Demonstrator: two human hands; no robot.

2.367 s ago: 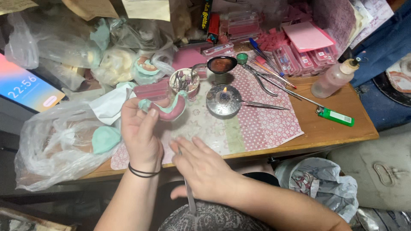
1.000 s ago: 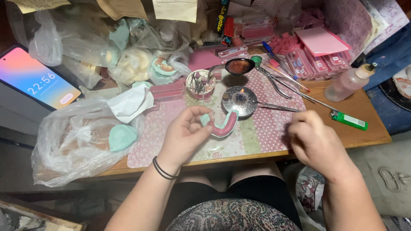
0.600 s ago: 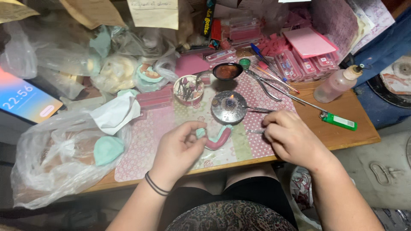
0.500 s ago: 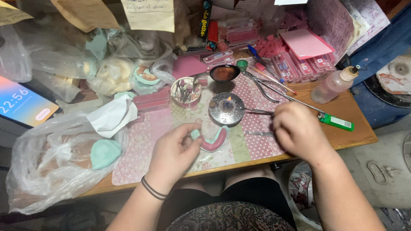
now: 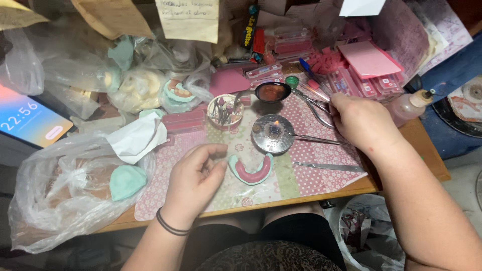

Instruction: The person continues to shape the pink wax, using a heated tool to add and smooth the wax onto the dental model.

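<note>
A horseshoe-shaped dental cast (image 5: 251, 171), pink wax on a pale green base, lies flat on the patterned mat (image 5: 311, 180). My left hand (image 5: 193, 179) rests just left of it, fingers loosely curled and thumb tip at the cast's left end. My right hand (image 5: 362, 123) is palm down at the mat's right edge, over the handles of metal forceps (image 5: 312, 104) and a thin metal tool (image 5: 314, 139). Its fingertips are hidden, so whether it grips a tool does not show. Between my hands stands a small round metal burner (image 5: 273, 133) with a little flame.
A spoon of red wax (image 5: 271, 92) and a cup of small tools (image 5: 225, 108) stand behind the burner. A metal spatula (image 5: 329, 166) lies front right. At left are a plastic bag with a green cast (image 5: 125, 181), white paper (image 5: 135, 139) and a lit phone (image 5: 30, 123). A squeeze bottle (image 5: 409, 105) stands far right.
My left hand set the cast down on the mat and loosened off it. My right hand moved from the front right up to the metal tools beside the burner.
</note>
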